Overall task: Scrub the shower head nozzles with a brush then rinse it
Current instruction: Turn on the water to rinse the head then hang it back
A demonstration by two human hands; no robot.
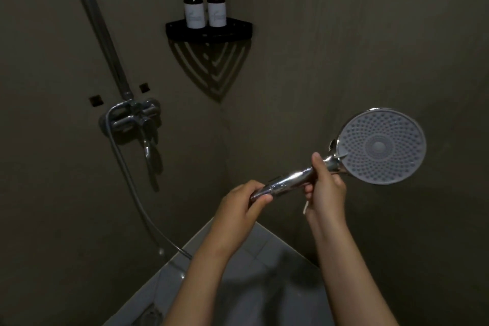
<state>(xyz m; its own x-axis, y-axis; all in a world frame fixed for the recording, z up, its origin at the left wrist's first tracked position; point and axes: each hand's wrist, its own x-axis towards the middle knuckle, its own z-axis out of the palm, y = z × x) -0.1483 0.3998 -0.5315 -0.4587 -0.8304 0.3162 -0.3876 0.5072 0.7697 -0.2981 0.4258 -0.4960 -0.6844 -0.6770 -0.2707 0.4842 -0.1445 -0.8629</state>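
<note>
Shower head (381, 146) in both hands' grip

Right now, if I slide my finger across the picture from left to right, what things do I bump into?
First the mixer tap → two pump bottles → left hand → right hand → the round face of the shower head. Both hands grip its handle.

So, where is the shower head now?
In the head view the shower head is right of centre, below the corner shelf, nozzles facing the camera; the left hand and right hand grip its handle.
</note>
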